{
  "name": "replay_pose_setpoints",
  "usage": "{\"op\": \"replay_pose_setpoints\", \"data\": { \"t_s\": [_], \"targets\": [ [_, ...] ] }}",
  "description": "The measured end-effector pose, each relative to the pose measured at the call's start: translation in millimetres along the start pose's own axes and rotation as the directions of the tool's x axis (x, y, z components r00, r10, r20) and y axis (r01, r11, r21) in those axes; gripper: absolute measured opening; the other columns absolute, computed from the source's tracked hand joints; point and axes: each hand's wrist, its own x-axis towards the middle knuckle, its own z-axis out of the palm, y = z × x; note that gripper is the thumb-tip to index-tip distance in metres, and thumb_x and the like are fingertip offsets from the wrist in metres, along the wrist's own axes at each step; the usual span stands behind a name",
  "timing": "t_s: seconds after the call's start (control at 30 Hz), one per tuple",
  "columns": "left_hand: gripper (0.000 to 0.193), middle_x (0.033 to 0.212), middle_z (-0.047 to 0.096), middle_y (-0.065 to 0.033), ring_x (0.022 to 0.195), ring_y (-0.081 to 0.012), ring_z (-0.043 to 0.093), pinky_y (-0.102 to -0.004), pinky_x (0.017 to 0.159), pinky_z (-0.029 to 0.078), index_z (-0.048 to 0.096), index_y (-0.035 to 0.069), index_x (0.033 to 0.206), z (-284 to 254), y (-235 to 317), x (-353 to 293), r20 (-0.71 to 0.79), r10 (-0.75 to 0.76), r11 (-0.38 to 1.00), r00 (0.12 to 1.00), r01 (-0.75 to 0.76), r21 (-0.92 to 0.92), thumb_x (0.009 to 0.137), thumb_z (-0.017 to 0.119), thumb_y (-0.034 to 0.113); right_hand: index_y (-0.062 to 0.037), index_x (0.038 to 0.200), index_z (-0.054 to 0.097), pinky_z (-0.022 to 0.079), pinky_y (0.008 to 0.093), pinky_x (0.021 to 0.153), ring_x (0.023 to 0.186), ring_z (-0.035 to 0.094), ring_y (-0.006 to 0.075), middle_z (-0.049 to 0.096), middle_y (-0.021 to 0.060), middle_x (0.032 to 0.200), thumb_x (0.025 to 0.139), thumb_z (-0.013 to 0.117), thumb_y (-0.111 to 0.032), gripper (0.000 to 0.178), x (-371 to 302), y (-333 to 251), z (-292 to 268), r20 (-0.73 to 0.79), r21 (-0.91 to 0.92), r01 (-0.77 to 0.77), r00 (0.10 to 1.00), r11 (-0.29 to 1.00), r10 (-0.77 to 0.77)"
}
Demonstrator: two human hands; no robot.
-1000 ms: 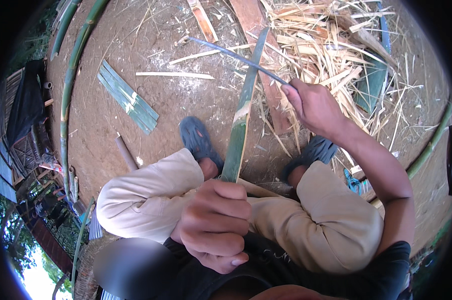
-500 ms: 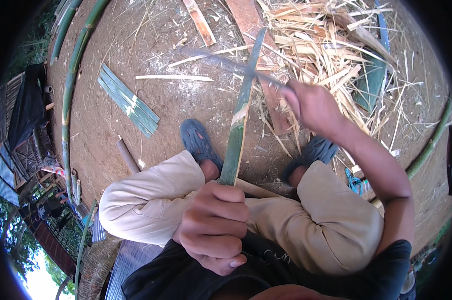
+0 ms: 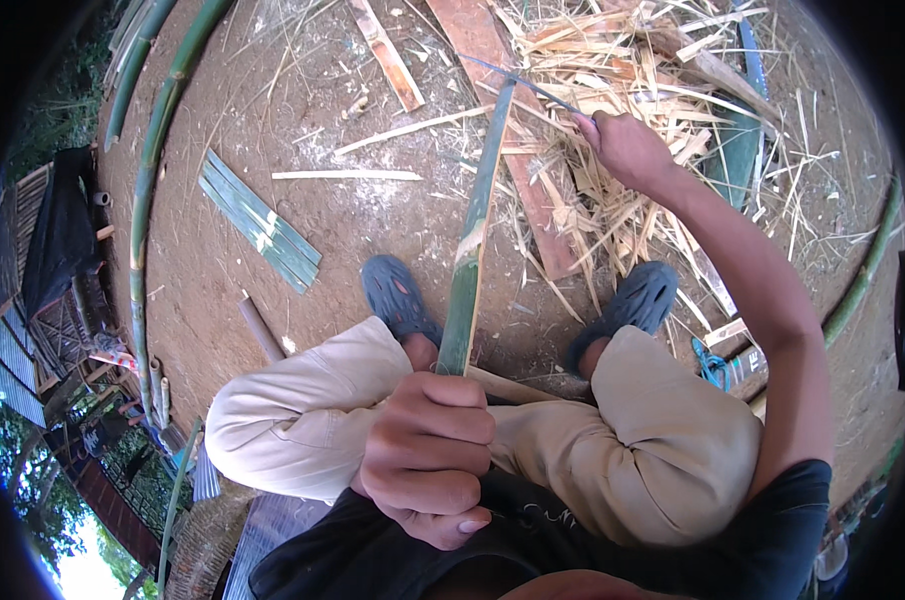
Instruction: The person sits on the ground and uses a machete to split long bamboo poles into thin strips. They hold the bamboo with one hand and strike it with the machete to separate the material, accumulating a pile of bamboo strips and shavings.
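My left hand (image 3: 428, 455) is closed in a fist round the near end of a green bamboo strip (image 3: 465, 275), which points away from me and shows a pale band at its node. Out at arm's length, my right hand (image 3: 628, 150) grips a knife (image 3: 533, 88) by its handle, which my fingers mostly hide. The thin dark blade reaches leftward across the strip's far tip; whether it touches the bamboo I cannot tell.
A heap of pale bamboo shavings (image 3: 613, 60) lies at the far right beside a reddish board (image 3: 538, 200). Several green split strips (image 3: 260, 222) rest on the dirt at left. Long bamboo poles (image 3: 151, 170) curve along the left. Grey clogs (image 3: 398, 292) are on my feet.
My right hand has moved farther away, taking the knife from partway along the strip to its far tip. My left hand keeps its hold, nearly still.
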Motion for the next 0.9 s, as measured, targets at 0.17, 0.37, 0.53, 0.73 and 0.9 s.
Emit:
{"op": "replay_pose_setpoints", "data": {
  "t_s": [0.17,0.37,0.53,0.73,0.9],
  "targets": [
    [0.038,0.048,0.037,-0.0014,0.039,-0.0172,0.033,-0.0334,0.044,0.022,0.035,0.009,0.052,-9,-3,-4,-0.013,0.027,0.999,1.000,-0.027,0.018,0.081,0.057,0.014,0.0059,0.089,0.061,0.056,0.0478,0.063,0.061,0.065,0.0371,0.061,0.0221,0.065,0.105,0.023,-0.045,0.066,-18,-28,13,-0.085,0.067,0.100,0.992,0.993,-0.094],
    [0.037,0.048,0.037,-0.0017,0.040,-0.0175,0.033,-0.0341,0.044,0.024,0.034,0.008,0.052,-3,1,-2,-0.009,0.020,1.000,1.000,-0.020,0.016,0.080,0.058,0.013,0.0058,0.081,0.064,0.054,0.0515,0.074,0.073,0.067,0.0397,0.063,0.0267,0.071,0.105,0.022,-0.046,0.071,7,18,14,0.033,0.107,-0.092,0.995,0.990,0.089],
    [0.038,0.049,0.037,-0.0019,0.040,-0.0178,0.034,-0.0348,0.045,0.025,0.035,0.008,0.052,-6,2,-6,-0.028,0.015,1.000,0.999,-0.015,0.021,0.081,0.058,0.013,0.0079,0.080,0.064,0.051,0.0515,0.078,0.078,0.063,0.0465,0.063,0.0312,0.075,0.105,0.026,-0.045,0.069,2,5,19,-0.079,0.156,0.008,0.997,0.988,0.004],
    [0.039,0.047,0.036,-0.0017,0.040,-0.0181,0.033,-0.0345,0.046,0.026,0.034,0.008,0.051,-7,4,-5,-0.018,0.005,1.000,1.000,-0.004,0.018,0.082,0.057,0.013,0.0006,0.088,0.058,0.049,0.0524,0.068,0.069,0.061,0.0445,0.060,0.0246,0.070,0.103,0.038,-0.043,0.050,-52,-52,-6,-0.015,0.266,0.122,0.992,0.956,-0.123],
    [0.040,0.047,0.035,-0.0015,0.039,-0.0185,0.032,-0.0345,0.047,0.030,0.033,0.008,0.051,0,1,-12,-0.174,0.058,0.998,0.983,-0.050,0.050,0.083,0.056,0.014,-0.0022,0.095,0.054,0.049,0.0469,0.053,0.058,0.061,0.0388,0.060,0.0191,0.066,0.102,0.042,-0.039,0.039,-83,-71,-7,-0.233,0.125,0.507,0.851,0.853,-0.471]
  ]
}}
